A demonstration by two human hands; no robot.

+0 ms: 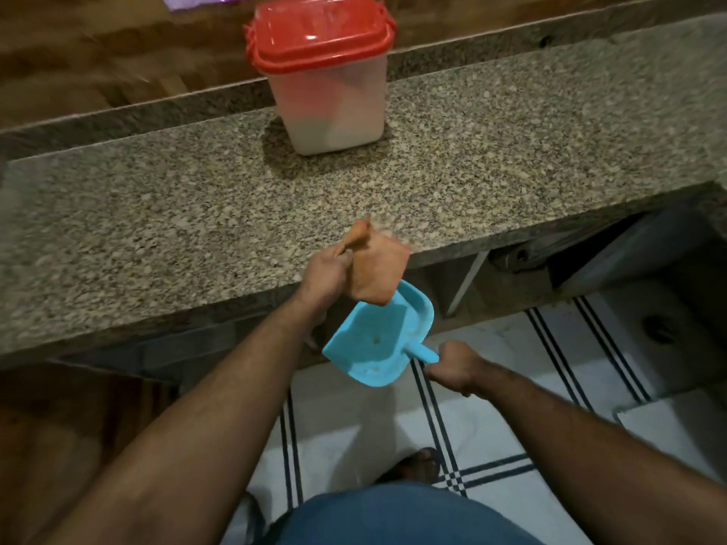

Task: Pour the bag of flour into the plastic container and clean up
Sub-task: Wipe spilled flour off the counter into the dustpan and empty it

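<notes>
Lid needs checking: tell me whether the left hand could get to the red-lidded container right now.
Probably not yet: the left hand is shut on an orange cloth, though the countertop toward the container lies bare.

Dim and warm overall, with brightest light on the pale floor tiles (491, 434) below. Soft dark shadow pooled left of the plastic container (326, 96) on the granite worktop (157, 198). Faint glare on its red lid (318, 31). Motion blur smearing the far left edge. Wide-angle bowing along the worktop's edges.
</notes>
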